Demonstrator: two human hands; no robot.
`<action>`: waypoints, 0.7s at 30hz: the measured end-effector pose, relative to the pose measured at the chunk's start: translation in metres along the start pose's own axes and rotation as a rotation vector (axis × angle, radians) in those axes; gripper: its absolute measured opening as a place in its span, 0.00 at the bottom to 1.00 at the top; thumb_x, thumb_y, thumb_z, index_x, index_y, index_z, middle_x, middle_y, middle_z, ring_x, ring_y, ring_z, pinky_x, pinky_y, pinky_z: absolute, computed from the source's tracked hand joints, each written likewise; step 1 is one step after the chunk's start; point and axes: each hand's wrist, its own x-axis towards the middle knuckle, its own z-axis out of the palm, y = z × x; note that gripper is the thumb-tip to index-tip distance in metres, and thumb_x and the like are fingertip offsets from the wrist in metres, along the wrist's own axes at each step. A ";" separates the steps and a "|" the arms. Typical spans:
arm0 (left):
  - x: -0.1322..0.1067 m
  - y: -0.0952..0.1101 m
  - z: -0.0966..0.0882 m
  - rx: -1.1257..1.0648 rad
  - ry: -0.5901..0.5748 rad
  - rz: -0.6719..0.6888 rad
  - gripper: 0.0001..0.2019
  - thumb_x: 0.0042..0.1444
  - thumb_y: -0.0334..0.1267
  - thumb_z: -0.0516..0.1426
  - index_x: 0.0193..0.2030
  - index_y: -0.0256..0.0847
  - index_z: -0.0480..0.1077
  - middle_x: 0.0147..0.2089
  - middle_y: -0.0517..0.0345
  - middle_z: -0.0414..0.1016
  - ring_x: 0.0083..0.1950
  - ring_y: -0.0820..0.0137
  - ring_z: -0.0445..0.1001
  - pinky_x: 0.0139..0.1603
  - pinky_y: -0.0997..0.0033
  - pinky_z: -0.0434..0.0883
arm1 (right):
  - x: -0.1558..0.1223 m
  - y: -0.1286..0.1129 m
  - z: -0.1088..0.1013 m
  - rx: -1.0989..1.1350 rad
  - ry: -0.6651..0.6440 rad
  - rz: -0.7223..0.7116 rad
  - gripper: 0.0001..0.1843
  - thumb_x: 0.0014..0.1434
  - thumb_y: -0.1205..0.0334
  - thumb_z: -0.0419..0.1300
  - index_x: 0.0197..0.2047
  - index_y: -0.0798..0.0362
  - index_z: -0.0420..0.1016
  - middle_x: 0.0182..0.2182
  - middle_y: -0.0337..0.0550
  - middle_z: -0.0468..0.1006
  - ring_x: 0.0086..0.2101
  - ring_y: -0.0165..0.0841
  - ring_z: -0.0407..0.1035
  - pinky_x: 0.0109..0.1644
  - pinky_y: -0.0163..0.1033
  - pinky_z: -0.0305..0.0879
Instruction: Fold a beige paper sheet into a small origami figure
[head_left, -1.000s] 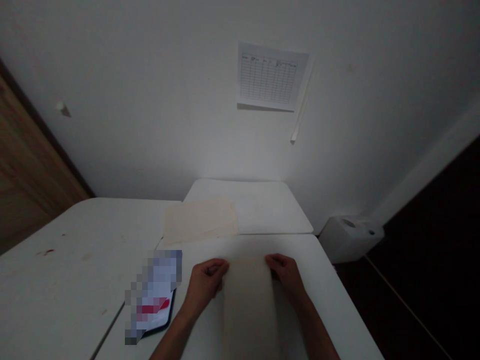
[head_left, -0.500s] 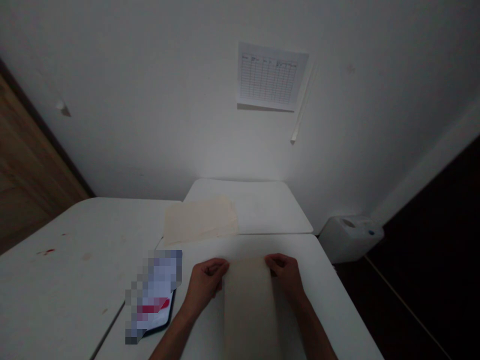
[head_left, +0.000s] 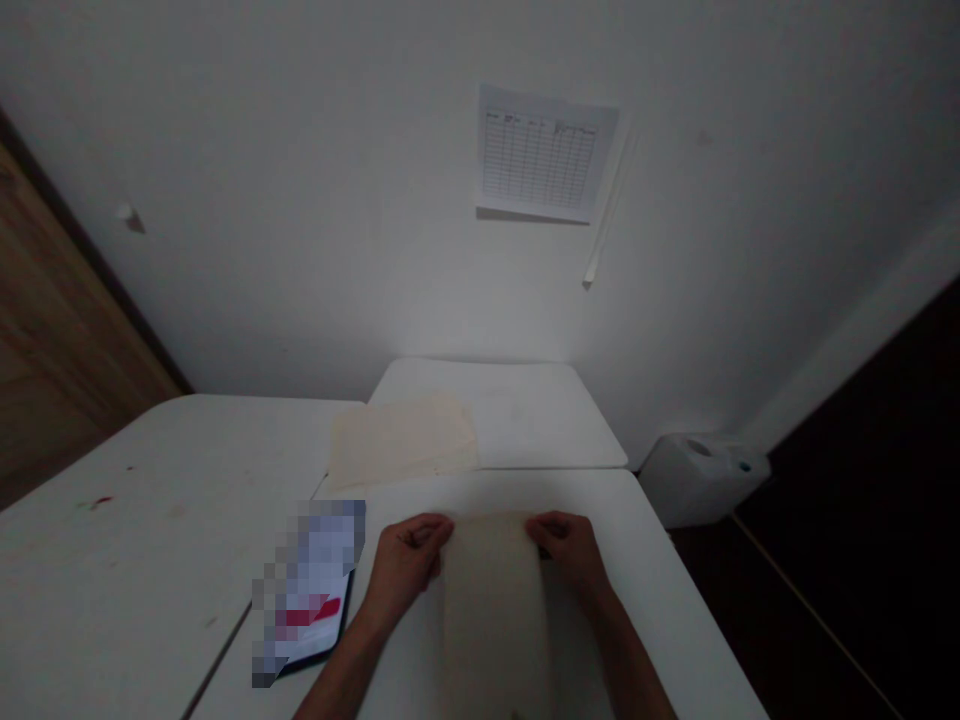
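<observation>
While grasping far corners of beige sheet (head_left: 495,610) with left hand (head_left: 407,565) and right hand (head_left: 568,550), sheet lying flat on white surface (head_left: 645,570); second pale sheet (head_left: 401,440) beyond, untouched.

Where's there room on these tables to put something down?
The big left table has bare room left of the blurred item. The back table has room right of the pale paper. A strip lies right of the right hand. It's crowded around the tan sheet and the left hand.
</observation>
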 end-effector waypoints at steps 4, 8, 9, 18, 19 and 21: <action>0.000 0.001 0.000 -0.005 0.005 -0.008 0.21 0.45 0.55 0.63 0.33 0.35 0.76 0.14 0.64 0.65 0.13 0.78 0.57 0.13 0.80 0.50 | 0.000 -0.001 0.002 -0.009 0.022 -0.003 0.28 0.39 0.38 0.68 0.29 0.57 0.81 0.26 0.49 0.80 0.28 0.39 0.74 0.30 0.40 0.70; -0.003 0.005 0.001 -0.013 0.032 -0.002 0.22 0.44 0.55 0.63 0.32 0.35 0.76 0.13 0.65 0.65 0.13 0.78 0.57 0.13 0.80 0.51 | -0.001 -0.001 0.003 0.020 -0.020 0.019 0.29 0.41 0.37 0.67 0.33 0.57 0.81 0.29 0.49 0.81 0.29 0.39 0.74 0.30 0.39 0.70; -0.003 0.006 0.001 -0.010 0.040 -0.003 0.22 0.44 0.56 0.63 0.33 0.35 0.76 0.13 0.65 0.64 0.12 0.78 0.56 0.13 0.80 0.51 | -0.002 -0.001 0.003 0.027 -0.038 0.025 0.29 0.42 0.37 0.67 0.34 0.57 0.81 0.29 0.49 0.81 0.29 0.39 0.74 0.30 0.39 0.70; -0.001 0.005 -0.002 -0.023 0.074 -0.013 0.25 0.43 0.58 0.64 0.34 0.35 0.76 0.13 0.64 0.65 0.12 0.78 0.57 0.13 0.79 0.51 | -0.004 0.001 -0.001 0.029 -0.120 0.028 0.26 0.47 0.41 0.67 0.33 0.59 0.81 0.26 0.46 0.79 0.26 0.34 0.72 0.29 0.36 0.68; -0.001 0.005 -0.002 -0.024 0.073 -0.015 0.24 0.43 0.57 0.64 0.34 0.35 0.76 0.12 0.64 0.64 0.12 0.78 0.57 0.13 0.79 0.51 | -0.004 0.001 -0.001 0.030 -0.123 0.031 0.25 0.47 0.42 0.67 0.33 0.59 0.81 0.26 0.46 0.79 0.26 0.34 0.72 0.29 0.36 0.68; -0.001 0.005 -0.002 -0.027 0.068 -0.016 0.23 0.43 0.56 0.64 0.34 0.35 0.76 0.12 0.65 0.64 0.12 0.78 0.57 0.13 0.80 0.50 | -0.004 0.001 0.000 0.027 -0.117 0.029 0.25 0.46 0.42 0.67 0.32 0.59 0.81 0.26 0.47 0.80 0.26 0.34 0.72 0.29 0.36 0.68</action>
